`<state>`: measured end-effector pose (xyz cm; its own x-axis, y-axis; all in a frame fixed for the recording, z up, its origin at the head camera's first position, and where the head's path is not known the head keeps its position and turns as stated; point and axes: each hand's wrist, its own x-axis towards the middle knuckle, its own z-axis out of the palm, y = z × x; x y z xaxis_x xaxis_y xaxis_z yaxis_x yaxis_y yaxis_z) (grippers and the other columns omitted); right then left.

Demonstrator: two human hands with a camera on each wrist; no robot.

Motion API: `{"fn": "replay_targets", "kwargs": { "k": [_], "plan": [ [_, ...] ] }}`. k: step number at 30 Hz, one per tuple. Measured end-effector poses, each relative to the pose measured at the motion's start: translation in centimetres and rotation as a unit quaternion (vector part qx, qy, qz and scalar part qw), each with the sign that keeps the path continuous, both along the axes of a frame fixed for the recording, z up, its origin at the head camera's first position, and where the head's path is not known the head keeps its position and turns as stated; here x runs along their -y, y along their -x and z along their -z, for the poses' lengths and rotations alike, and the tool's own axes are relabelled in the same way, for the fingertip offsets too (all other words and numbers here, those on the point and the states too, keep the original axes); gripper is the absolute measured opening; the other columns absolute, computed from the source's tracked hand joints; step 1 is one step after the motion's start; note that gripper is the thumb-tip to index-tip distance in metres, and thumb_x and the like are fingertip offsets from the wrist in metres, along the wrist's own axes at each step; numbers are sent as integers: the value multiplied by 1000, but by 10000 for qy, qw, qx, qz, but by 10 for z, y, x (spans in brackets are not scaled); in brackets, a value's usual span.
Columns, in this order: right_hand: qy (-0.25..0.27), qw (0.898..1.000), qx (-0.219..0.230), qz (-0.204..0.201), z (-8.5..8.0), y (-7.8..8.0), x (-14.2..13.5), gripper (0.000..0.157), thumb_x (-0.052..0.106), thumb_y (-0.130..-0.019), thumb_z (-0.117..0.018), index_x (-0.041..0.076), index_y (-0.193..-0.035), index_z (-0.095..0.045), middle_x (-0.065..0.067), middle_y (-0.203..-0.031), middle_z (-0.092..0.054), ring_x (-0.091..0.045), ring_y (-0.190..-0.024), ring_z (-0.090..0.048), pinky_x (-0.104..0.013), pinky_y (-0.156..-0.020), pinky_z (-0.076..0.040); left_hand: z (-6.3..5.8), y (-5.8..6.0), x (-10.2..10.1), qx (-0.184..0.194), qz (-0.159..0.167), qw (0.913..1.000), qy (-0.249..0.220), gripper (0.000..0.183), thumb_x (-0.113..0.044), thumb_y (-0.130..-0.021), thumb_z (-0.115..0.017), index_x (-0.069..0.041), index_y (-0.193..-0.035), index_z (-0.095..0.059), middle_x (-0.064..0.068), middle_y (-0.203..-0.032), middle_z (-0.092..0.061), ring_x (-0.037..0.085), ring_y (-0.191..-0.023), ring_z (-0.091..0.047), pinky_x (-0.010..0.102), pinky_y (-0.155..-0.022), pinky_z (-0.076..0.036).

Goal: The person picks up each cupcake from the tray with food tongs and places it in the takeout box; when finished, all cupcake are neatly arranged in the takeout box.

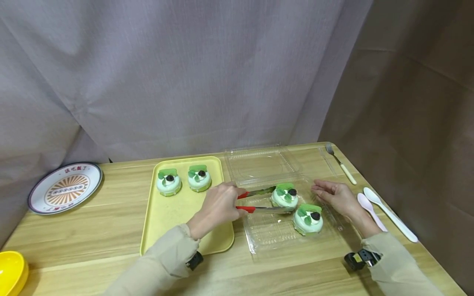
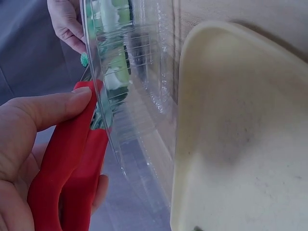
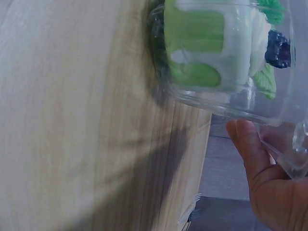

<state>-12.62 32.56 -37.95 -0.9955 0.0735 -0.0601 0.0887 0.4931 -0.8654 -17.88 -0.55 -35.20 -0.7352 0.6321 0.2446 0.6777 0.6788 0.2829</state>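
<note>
My left hand [image 1: 219, 207] grips red-handled tongs [image 1: 255, 209], thumb on one handle in the left wrist view. The tongs' metal arms lie either side of a small green cake [image 1: 284, 198] with white cream, leaves and a dark berry. This cake sits over a clear plastic container [image 1: 259, 234], where another green cake [image 1: 308, 222] stands closer to me. At the container's right side, the fingers of my right hand [image 1: 338, 199] rest against the rim, fairly straight. Clear container walls [image 3: 226, 103] and a cake [image 3: 207, 48] fill the upper right wrist view.
Left of the container lies a yellow tray [image 1: 177, 222] with two more green cakes. A round patterned plate [image 1: 66, 187] and a yellow bowl [image 1: 12, 271] are farther left. Along the right edge lie a fork [image 1: 342, 166], a pink spoon [image 1: 372, 211] and a white spoon [image 1: 392, 216].
</note>
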Motion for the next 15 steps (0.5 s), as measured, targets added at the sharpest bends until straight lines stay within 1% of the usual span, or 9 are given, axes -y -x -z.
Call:
{"fn": "replay_targets", "kwargs": {
  "k": [6,10,15],
  "plan": [
    [41,10000,19,-3,0,-1,0,45,-6,-98,-46,-24,-137,-35,-43,-132,-46,19,-88,-54,-9,-77,-51,-1,-1,-6,86,-58,9999,121,48,-27,-66,-88,-15,-111,-75,1,-91,-71,17,-76,-63,27,-60,-49],
    [38,10000,33,2,1,0,0,45,-5,-98,-46,-24,-137,-34,-43,-133,-45,20,-88,-54,-9,-77,-51,0,-1,-9,81,-56,9998,144,48,-27,-67,-88,-15,-111,-75,1,-87,-69,16,-72,-60,25,-56,-46],
    [77,10000,29,5,1,0,0,45,-6,-98,-46,-24,-137,-33,-43,-134,-44,20,-89,-53,-9,-77,-51,1,-1,-13,69,-67,9997,216,46,-28,-68,-87,-15,-110,-75,1,-84,-67,15,-70,-58,26,-55,-45]
  ]
}}
